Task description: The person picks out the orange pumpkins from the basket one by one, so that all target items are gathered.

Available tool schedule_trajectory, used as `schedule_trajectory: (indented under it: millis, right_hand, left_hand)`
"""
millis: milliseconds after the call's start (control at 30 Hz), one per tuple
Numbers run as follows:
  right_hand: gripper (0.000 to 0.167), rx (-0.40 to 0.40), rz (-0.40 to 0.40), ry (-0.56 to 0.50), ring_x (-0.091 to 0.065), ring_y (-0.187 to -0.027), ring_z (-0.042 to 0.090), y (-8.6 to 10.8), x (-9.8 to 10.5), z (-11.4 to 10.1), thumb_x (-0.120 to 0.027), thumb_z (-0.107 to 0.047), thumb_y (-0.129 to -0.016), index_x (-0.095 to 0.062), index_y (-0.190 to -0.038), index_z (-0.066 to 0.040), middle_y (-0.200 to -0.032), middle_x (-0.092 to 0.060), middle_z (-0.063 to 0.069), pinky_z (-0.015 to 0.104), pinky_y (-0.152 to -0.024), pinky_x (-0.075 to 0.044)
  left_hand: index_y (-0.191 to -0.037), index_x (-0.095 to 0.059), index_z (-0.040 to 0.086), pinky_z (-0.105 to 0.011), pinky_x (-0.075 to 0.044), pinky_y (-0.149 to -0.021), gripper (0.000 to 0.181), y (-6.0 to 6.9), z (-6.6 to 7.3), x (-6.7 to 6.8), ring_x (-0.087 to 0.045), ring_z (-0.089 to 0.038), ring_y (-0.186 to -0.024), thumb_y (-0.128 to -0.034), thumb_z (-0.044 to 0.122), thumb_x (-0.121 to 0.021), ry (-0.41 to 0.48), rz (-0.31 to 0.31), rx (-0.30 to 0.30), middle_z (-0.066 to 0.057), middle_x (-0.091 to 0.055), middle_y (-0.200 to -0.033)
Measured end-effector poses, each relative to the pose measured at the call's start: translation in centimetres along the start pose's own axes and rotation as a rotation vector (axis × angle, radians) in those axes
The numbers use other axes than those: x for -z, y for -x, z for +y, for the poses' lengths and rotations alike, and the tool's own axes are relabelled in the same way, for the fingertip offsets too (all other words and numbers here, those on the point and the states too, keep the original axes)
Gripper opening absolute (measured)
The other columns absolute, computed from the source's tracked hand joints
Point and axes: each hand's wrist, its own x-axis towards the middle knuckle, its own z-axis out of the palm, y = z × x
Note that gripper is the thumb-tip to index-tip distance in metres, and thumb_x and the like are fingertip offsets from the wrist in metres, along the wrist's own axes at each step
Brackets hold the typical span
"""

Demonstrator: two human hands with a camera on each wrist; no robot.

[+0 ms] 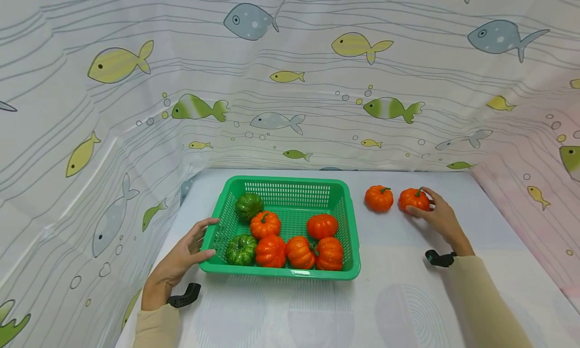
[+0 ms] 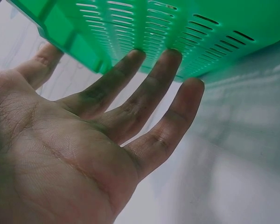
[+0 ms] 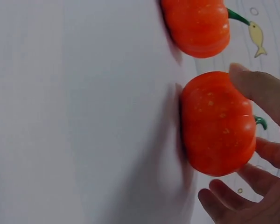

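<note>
A green plastic basket point(image 1: 278, 272) stands on the table, holding several orange pumpkins point(image 1: 271, 251) and two green pumpkins point(image 1: 241, 250). My left hand point(image 1: 181, 257) is at its left side; in the left wrist view the fingers point(image 2: 163, 116) are spread and extend to the slotted wall point(image 2: 130, 28), fingertips at it. To the right of the basket, my right hand point(image 1: 441, 218) is around a small orange pumpkin point(image 1: 413, 201) with a green stem. In the right wrist view its thumb is at one edge of that pumpkin point(image 3: 218, 123), the loosely bent fingers at the other.
Another orange pumpkin point(image 1: 378, 198) sits on the white table point(image 1: 394, 267) between the basket and the right hand. A fish-patterned curtain point(image 1: 317, 96) rises behind the table and along both sides.
</note>
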Motion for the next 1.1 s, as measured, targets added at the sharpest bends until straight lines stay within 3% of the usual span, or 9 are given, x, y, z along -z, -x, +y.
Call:
schedule_trajectory:
  millis: [233,367,700,1100]
  right_hand:
    - [0.089,0.094,0.13,0.076,-0.037,-0.131,0.062,0.5,0.9,-2.5,-0.068,-0.049,-0.098,-0.025,-0.163,-0.005,-0.158,-0.026,0.036,0.076,-0.099,-0.04]
    - [0.085,0.148,0.152,0.063,-0.038,-0.131,0.062,0.9,1.2,-4.4,-0.072,-0.043,-0.098,-0.029,-0.163,-0.009,-0.159,-0.028,0.034,0.076,-0.098,-0.041]
    - [0.082,0.335,0.125,0.08,-0.04,-0.136,0.051,1.0,0.3,-9.3,-0.076,-0.038,-0.095,-0.035,-0.16,-0.01,-0.157,-0.036,0.026,0.07,-0.103,-0.041]
    - [0.078,0.498,0.004,0.062,-0.05,-0.132,0.041,0.4,-2.9,-15.4,-0.08,-0.033,-0.093,-0.04,-0.159,-0.017,-0.157,-0.042,0.016,0.062,-0.1,-0.049]
  left_hand:
    - [-0.162,-0.025,0.016,-0.086,-0.01,-0.104,0.072,0.1,-0.1,0.0,0.009,-0.058,-0.149,-0.1009,0.002,-0.06,-0.003,0.002,0.007,-0.024,0.003,-0.169]
    - [-0.162,-0.024,0.016,-0.086,-0.01,-0.104,0.072,0.1,0.0,0.1,0.01,-0.058,-0.15,-0.1011,0.003,-0.06,-0.005,0.001,0.013,-0.024,0.003,-0.169]
    - [-0.162,-0.026,0.017,-0.086,-0.009,-0.105,0.072,0.0,0.0,0.0,0.009,-0.057,-0.15,-0.1006,0.004,-0.061,-0.01,0.008,0.017,-0.022,0.003,-0.169]
    - [-0.161,-0.025,0.011,-0.08,0.003,-0.11,0.073,-0.2,0.0,0.1,0.016,-0.051,-0.151,-0.0985,-0.003,-0.061,0.002,-0.035,-0.051,-0.02,-0.002,-0.17]
